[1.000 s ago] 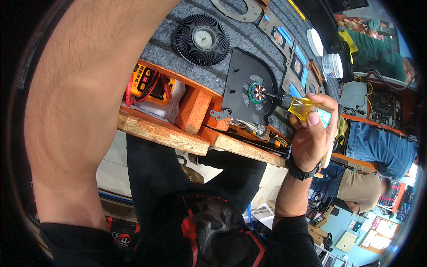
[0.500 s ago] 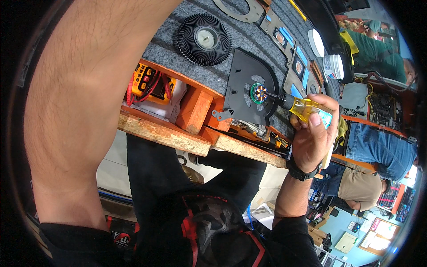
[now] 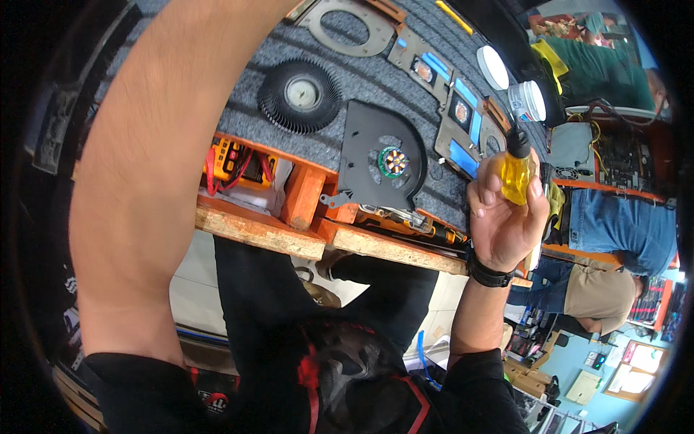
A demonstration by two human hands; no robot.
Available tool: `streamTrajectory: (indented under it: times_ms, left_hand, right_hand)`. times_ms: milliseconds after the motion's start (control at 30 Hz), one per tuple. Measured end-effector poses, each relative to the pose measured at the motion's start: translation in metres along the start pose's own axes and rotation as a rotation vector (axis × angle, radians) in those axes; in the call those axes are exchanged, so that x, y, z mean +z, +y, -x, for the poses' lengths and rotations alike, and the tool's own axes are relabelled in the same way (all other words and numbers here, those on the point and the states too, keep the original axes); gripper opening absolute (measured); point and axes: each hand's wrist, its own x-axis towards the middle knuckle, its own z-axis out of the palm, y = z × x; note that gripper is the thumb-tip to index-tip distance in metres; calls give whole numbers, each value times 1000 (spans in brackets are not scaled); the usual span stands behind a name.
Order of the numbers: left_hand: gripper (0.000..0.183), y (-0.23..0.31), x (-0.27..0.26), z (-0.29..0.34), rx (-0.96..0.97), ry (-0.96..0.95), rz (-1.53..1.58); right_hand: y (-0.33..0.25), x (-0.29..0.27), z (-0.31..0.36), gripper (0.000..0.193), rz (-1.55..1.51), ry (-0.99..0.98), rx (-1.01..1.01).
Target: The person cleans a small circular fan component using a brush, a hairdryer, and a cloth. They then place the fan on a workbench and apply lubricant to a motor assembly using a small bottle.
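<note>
My right hand (image 3: 504,228) is closed around a small translucent yellow bottle (image 3: 515,181) with a black nozzle (image 3: 517,140), which points up and away from me. The hand is over the right side of the bench, apart from the fan parts. To its left lies a black fan housing (image 3: 358,159), its copper-wound motor coil (image 3: 394,162) on a green ring facing up. Beyond that rests the loose black fan wheel (image 3: 278,94) with a pale hub. My left forearm (image 3: 144,181) reaches across the left side and leaves the picture at the top, so my left hand is out of sight.
A metal heat sink assembly (image 3: 347,49) with blue strips lies behind the housing. A white tub (image 3: 527,101) and its lid (image 3: 493,68) stand farther right. An open drawer below holds a yellow multimeter (image 3: 242,165). Other people (image 3: 607,224) are at the right.
My right hand has drawn the bottle away from the motor coil toward the right and turned its nozzle upward. The view has shifted, with the bench parts appearing farther left.
</note>
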Motion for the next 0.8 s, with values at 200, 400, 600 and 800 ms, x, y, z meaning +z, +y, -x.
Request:
streamTrajectory:
  times_ms: [200,400,600,800]
  left_hand:
    - [25,8,11,-10,-71,-129,109]
    - [22,-4,-5,-16,-198,-122,619]
    - [27,-8,0,-7,-134,-269,832]
    - [25,-5,-2,-5,-86,-319,789]
  right_hand:
    - [-34,-16,-12,57,116,25,-69]
    - [-52,4,-86,42,556,-39,-199]
    - [-43,17,-92,39,752,-126,-212]
    - [-41,14,-89,41,824,-128,-207]
